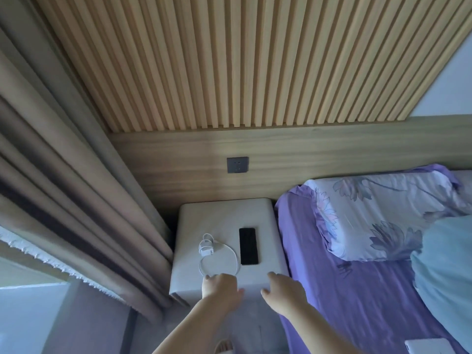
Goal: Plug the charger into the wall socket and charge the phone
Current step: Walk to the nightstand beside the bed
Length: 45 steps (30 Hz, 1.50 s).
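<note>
Head view: a small white plastic charger (206, 249) with its looped white cable (231, 254) lies on the pale padded bedside worktop (224, 213), just beside a flat black phone (248, 246). Both the left hand (221, 286) and the right hand (283, 290) hover at the near edge, fingers loosely spread, holding nothing. The grey wall socket (237, 165) sits above. The charger looks light and rigid: pinch its body. The cable is limp.

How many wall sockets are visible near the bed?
1. The wall socket is on the wooden headboard panel, above the nightstand. Others may be hidden behind the curtain.
</note>
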Tool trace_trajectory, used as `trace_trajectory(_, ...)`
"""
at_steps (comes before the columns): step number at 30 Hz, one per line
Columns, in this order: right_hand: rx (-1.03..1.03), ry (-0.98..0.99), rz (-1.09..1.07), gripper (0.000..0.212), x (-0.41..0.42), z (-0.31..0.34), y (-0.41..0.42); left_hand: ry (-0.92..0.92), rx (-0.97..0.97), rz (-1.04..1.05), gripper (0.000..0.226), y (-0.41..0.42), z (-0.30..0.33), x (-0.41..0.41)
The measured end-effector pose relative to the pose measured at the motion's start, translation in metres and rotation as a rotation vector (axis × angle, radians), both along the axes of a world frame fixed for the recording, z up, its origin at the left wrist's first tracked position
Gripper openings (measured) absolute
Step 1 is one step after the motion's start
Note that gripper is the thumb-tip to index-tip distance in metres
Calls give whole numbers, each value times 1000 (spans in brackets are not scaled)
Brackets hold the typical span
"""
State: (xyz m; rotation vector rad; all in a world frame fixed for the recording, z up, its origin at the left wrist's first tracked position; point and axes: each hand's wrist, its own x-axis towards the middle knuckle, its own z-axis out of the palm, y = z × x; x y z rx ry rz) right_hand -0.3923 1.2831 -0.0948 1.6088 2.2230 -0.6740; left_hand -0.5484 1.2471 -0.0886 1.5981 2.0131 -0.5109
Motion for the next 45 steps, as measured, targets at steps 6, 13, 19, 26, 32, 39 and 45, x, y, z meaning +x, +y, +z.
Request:
trace_trajectory(6,-22,9,-40,38,-34,-11,29,24,-8,-59,46,35,-13,-29)
trace_trajectory(13,-55,29,23,41,-58,-25,56,-53,-22,30,49,57,-28,-37)
trace_trajectory(19,-78,75,73,43,-64,-46,84,-151,-19,232,45,77,-49,-43)
trace_trajectory(26,-120,123,80,46,-76,-91,113,-171,-11,382,49,101,-108,-82)
trace_trajectory(32,-165,141,61,45,-82,-135,125,-162,-16,377,56,118,-167,-103)
trace_trajectory(39,-163,122,77,43,-87,-191,142,-117,29,357,54,142,-228,-116)
trace_trajectory(45,-163,121,126,37,-102,-233,142,-32,42,299,74,146,-268,-123)
